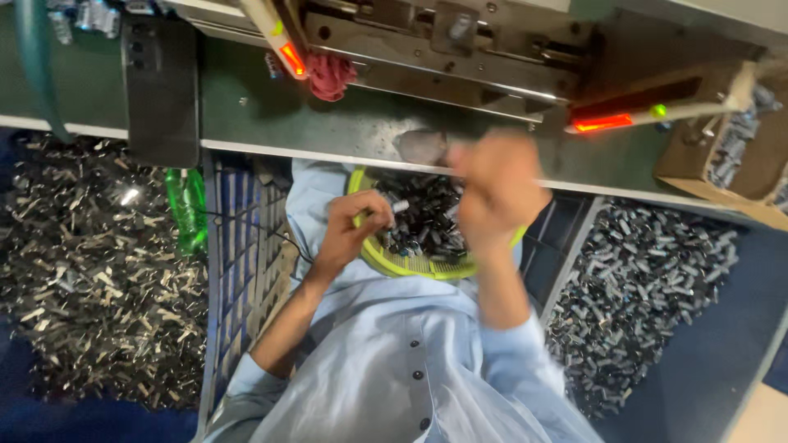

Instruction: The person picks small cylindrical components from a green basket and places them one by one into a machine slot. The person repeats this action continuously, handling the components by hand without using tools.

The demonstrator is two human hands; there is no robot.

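Left hand [353, 226]: pinches a small metal part [400, 206] at one end, over the basket
Right hand [497, 189]: raised and blurred, fingers curled; cannot tell what it holds
Basket [410, 264]: yellow-green, on the lap, full of dark metal parts [427, 221]
Handling: light, stiff, likely slick; best pinched across its middle

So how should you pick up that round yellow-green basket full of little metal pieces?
Grip the round yellow-green plastic basket by its rim, from the near side, where the curved edge is bare. The small dark metal pieces fill the middle, and the left hand and right hand crowd its left and far sides. Holding it level should stop spills.
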